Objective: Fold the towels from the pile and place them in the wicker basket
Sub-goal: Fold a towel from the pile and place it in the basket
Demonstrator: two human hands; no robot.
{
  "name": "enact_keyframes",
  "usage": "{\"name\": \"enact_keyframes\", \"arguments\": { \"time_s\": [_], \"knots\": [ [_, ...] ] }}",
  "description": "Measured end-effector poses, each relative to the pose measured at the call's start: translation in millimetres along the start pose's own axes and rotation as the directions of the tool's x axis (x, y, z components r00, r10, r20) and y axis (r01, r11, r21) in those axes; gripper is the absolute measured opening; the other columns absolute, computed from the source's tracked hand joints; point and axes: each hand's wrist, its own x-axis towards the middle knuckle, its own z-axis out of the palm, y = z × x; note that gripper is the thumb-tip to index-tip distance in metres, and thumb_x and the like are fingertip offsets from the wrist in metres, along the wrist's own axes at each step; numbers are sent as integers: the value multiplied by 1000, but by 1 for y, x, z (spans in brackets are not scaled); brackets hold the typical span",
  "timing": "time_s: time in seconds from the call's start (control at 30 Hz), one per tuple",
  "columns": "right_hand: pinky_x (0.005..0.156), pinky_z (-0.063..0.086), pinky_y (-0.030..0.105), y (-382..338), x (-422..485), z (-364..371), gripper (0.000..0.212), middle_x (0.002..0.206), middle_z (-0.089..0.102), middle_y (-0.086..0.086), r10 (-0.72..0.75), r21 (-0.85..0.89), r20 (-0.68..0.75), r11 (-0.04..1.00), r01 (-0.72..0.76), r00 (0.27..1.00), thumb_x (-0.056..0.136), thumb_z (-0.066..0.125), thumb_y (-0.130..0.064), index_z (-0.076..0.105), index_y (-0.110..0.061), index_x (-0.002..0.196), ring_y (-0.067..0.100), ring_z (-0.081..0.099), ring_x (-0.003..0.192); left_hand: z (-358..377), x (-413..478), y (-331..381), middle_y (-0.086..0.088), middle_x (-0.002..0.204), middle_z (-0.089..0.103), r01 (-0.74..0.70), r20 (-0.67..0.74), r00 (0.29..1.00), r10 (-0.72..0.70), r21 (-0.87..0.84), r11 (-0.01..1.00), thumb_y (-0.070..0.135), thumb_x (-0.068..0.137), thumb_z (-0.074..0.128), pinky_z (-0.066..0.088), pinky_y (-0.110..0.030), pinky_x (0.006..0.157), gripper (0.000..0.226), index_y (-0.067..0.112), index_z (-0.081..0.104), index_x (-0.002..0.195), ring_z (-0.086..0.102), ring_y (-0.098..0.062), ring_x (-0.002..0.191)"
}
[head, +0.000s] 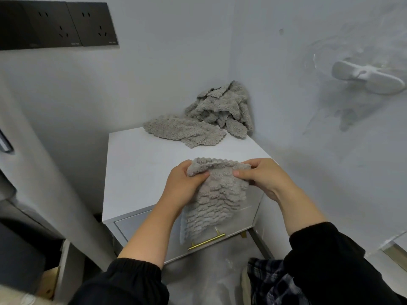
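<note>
A grey, scalloped-pile towel [218, 194] hangs in the air in front of the person, held by its top edge over the near right part of a white cabinet [136, 164]. Its lower end drapes down past the cabinet's front edge and covers part of the drawer face. The left hand [185, 186] grips the upper left corner, fingers curled behind the cloth and thumb pressed on the front. The right hand [262, 179] pinches the upper right corner the same way (thumb in front, fingers tucked behind). Between the two hands the top edge is bunched and rolled over rather than stretched flat.

At the back of the cabinet top, pushed into the wall corner, lies the pile of towels [220, 106], crumpled and leaning against the right-hand wall. One flatter towel [182, 130] spreads out from it towards the left, its far end reaching the cabinet's rear edge. A bare stretch of white top lies between this heap and the held towel, widest on the left side.

A gold bar handle [206, 241] crosses the drawer front below the hanging cloth. On the right wall sits a white hook [367, 78]; high on the left wall are dark sockets [59, 25]. Black sleeves [123, 282] cover both forearms.
</note>
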Motion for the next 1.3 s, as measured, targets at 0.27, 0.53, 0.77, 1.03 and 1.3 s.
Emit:
{"name": "enact_keyframes", "arguments": {
  "time_s": [0.27,0.53,0.77,1.03,1.3],
  "knots": [
    [88,48,43,-1,1,12,20,87,63,14,13,193,77,981,-28,997,83,70,-13,61,3,90,25,58,84,-8,2,-4,-4,90,75,82,-72,993,-91,-118,990,12,84,70,56,-40,83,10,17,70,93,71,-25,90],
    [94,49,53,0,2,23,57,110,66,24,-25,119,71,993,16,997,77,61,-66,69,-15,103,38,63,106,-6,4,-4,-2,89,74,63,-177,980,-92,-166,984,15,87,68,56,-42,85,5,20,70,87,71,-21,86],
    [64,58,27,7,7,22,17,82,71,5,9,88,219,996,-29,976,78,72,-5,67,-5,94,12,67,68,-12,5,-4,-2,91,73,50,-221,972,-74,-115,992,16,86,68,55,-38,83,6,22,70,86,69,-20,89],
    [72,53,31,3,6,15,33,86,69,7,-32,-34,202,999,40,979,78,76,-27,68,0,94,17,63,76,-35,11,-8,-12,75,63,183,-3,983,-186,192,964,22,83,71,44,-31,65,29,-6,64,83,58,-21,67],
    [44,19,21,-7,8,12,41,37,35,-7,-86,-179,164,977,115,983,79,74,-12,60,-18,41,11,23,40,-45,13,12,-1,46,28,114,-244,970,16,509,853,21,74,77,16,-27,47,55,14,30,48,24,-17,49]
  ]
}}
